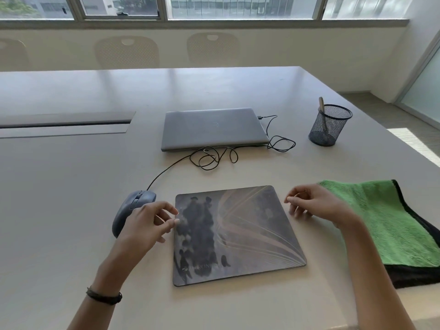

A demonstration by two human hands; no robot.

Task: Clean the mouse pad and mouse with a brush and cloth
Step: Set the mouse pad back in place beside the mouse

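Nothing is gripped by either hand. The left hand [145,222] is held loosely open at the left edge of the mouse pad [238,234], its fingers curled and spread, with thumb and forefinger tips parted just over the pad's border; whether the pad is actually touched cannot be told. The right hand [314,206] is likewise empty, its fingers half curled and apart, placed just beside the pad's far right corner and partly over the near left edge of the cloth [385,222]. A dark band [104,295] is worn on the left wrist.

The mouse pad is laid flat on the table [71,198] between the two hands, dark blotches being seen on its left half and pale curved lines on its right. The green cloth, edged in black, is spread flat to the right of the pad, close to it. The mouse [133,208] is set just left of the pad, partly hidden behind the left hand, and its cable [209,158] is run in loose coils toward the closed laptop [212,128] farther back. Well to the right of the laptop a black mesh cup [329,126] is stood upright, and the pale handle of a brush [322,104] is seen rising from it. Chairs [127,52] and windows are ranged beyond the table.
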